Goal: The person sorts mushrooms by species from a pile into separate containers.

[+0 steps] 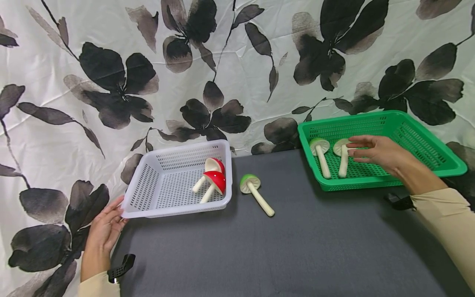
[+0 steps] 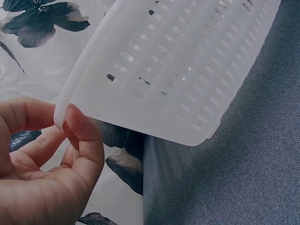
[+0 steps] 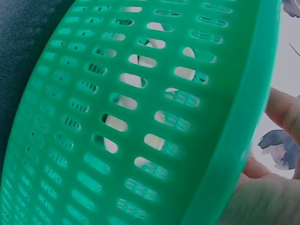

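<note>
My left hand (image 1: 106, 228) pinches the near left corner of the white basket's (image 1: 174, 211) rim between thumb and fingers, as the left wrist view shows. Two red-capped toy mushrooms (image 1: 217, 181) lie in that basket at its right end. Over the green basket (image 1: 356, 182), my right hand (image 1: 382, 153) reaches in with its fingers extended, the fingertips right beside a pale-stemmed toy mushroom (image 1: 343, 165). To its left in the same basket lies a green-capped mushroom (image 1: 323, 163). In the right wrist view, the basket's slotted wall (image 3: 154, 108) hides the fingertips.
Between the two baskets, another green-capped mushroom (image 1: 257, 194) lies on the dark grey tabletop (image 1: 241, 251), stem pointing toward the front right. Behind the table hangs a white cloth (image 1: 256, 103) printed with dark flowers. Both baskets stand close to it.
</note>
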Action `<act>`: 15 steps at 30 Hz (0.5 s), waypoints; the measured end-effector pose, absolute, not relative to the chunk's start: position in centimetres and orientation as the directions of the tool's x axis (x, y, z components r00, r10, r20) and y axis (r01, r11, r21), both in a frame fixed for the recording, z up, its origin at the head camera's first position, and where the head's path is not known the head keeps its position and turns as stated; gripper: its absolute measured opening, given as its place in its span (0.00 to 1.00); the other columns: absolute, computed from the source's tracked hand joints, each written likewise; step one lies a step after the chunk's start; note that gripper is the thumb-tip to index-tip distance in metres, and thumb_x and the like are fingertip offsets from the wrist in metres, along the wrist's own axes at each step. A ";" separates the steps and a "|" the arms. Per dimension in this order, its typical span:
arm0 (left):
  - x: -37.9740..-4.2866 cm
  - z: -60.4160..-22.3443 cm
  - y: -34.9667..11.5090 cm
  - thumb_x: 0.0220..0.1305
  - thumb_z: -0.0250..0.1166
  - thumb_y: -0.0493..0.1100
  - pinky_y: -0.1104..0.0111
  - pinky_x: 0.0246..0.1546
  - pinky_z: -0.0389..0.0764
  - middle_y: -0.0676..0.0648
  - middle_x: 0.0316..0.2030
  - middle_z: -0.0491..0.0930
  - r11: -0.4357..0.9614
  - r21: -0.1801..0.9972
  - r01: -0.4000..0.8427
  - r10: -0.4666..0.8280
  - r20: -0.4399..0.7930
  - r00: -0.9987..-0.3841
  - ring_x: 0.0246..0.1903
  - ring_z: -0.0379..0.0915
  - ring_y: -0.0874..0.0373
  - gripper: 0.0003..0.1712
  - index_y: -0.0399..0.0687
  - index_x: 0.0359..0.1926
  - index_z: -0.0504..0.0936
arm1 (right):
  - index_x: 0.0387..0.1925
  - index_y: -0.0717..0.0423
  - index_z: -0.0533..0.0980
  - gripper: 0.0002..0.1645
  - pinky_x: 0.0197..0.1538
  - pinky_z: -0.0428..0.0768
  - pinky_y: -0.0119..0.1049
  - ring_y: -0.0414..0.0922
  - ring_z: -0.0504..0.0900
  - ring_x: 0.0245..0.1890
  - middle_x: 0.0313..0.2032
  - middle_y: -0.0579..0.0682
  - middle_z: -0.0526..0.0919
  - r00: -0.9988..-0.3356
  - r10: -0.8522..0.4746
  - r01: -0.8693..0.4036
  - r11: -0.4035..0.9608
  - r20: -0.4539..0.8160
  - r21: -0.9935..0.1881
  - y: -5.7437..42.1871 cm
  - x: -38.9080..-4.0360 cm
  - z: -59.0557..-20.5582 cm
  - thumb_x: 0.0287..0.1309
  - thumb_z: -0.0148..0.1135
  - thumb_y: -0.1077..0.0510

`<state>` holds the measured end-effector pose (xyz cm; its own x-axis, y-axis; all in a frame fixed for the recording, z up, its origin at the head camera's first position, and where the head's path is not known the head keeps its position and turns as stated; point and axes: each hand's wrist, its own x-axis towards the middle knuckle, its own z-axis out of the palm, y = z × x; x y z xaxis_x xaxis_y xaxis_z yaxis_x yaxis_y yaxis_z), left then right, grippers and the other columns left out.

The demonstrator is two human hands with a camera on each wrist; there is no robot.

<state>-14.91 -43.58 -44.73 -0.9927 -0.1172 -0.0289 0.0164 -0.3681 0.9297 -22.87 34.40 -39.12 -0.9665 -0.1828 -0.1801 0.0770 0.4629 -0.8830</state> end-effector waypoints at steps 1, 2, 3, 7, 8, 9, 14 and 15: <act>-14.9 -44.7 -43.6 0.75 0.50 0.26 0.67 0.41 0.82 0.50 0.49 0.86 -0.367 0.930 0.017 -0.118 -0.029 -0.993 0.46 0.84 0.58 0.24 0.40 0.66 0.77 | 0.79 0.66 0.44 0.47 0.53 0.80 0.29 0.18 0.75 0.44 0.74 0.72 0.55 -0.967 -0.181 0.078 0.460 -0.179 -0.885 34.3 -22.8 -39.1 0.74 0.58 0.52; -14.9 -44.8 -43.6 0.75 0.50 0.26 0.67 0.41 0.82 0.49 0.49 0.86 -0.367 0.930 0.018 -0.119 -0.028 -0.993 0.46 0.84 0.58 0.24 0.40 0.66 0.77 | 0.79 0.65 0.46 0.48 0.53 0.80 0.30 0.19 0.76 0.45 0.74 0.71 0.56 -0.968 -0.179 0.078 0.456 -0.178 -0.886 34.3 -22.7 -39.1 0.73 0.59 0.51; -14.9 -44.8 -43.6 0.75 0.50 0.26 0.67 0.41 0.82 0.50 0.49 0.86 -0.364 0.931 0.019 -0.119 -0.026 -0.993 0.46 0.84 0.58 0.24 0.40 0.66 0.77 | 0.79 0.65 0.47 0.47 0.53 0.80 0.30 0.19 0.76 0.45 0.73 0.70 0.58 -0.969 -0.176 0.079 0.452 -0.176 -0.889 34.2 -22.7 -39.1 0.73 0.60 0.50; -14.9 -44.8 -43.6 0.75 0.50 0.27 0.67 0.40 0.82 0.50 0.50 0.86 -0.359 0.933 0.020 -0.119 -0.025 -0.993 0.46 0.84 0.58 0.23 0.41 0.66 0.77 | 0.78 0.64 0.50 0.46 0.53 0.80 0.31 0.21 0.78 0.47 0.71 0.64 0.65 -0.971 -0.174 0.072 0.450 -0.166 -0.890 33.9 -22.4 -39.1 0.72 0.61 0.48; -14.9 -44.8 -43.6 0.75 0.50 0.27 0.67 0.40 0.82 0.50 0.50 0.86 -0.360 0.933 0.020 -0.118 -0.025 -0.993 0.46 0.84 0.58 0.23 0.41 0.66 0.78 | 0.77 0.64 0.51 0.46 0.53 0.80 0.31 0.21 0.78 0.47 0.71 0.64 0.66 -0.971 -0.173 0.068 0.450 -0.162 -0.890 33.8 -22.3 -39.1 0.72 0.61 0.48; -14.9 -44.8 -43.6 0.75 0.50 0.27 0.67 0.40 0.82 0.50 0.50 0.85 -0.360 0.933 0.019 -0.117 -0.025 -0.993 0.46 0.84 0.58 0.23 0.41 0.66 0.78 | 0.77 0.65 0.52 0.46 0.53 0.80 0.31 0.22 0.78 0.48 0.70 0.64 0.66 -0.972 -0.173 0.064 0.449 -0.156 -0.891 33.6 -22.3 -39.1 0.71 0.61 0.48; -15.0 -44.8 -43.7 0.75 0.50 0.26 0.67 0.41 0.82 0.50 0.50 0.85 -0.382 0.924 0.017 -0.092 -0.020 -0.996 0.47 0.84 0.58 0.23 0.42 0.64 0.79 | 0.76 0.66 0.54 0.43 0.51 0.82 0.32 0.25 0.81 0.47 0.66 0.61 0.73 -0.978 -0.176 0.028 0.426 -0.114 -0.904 32.6 -21.8 -38.9 0.72 0.60 0.50; -15.0 -44.8 -43.7 0.75 0.49 0.26 0.67 0.41 0.82 0.50 0.51 0.85 -0.392 0.920 0.017 -0.081 -0.016 -0.997 0.48 0.84 0.58 0.23 0.42 0.64 0.79 | 0.76 0.66 0.55 0.42 0.50 0.82 0.32 0.26 0.82 0.47 0.64 0.58 0.76 -0.978 -0.178 0.023 0.417 -0.107 -0.909 32.4 -21.6 -38.8 0.72 0.60 0.50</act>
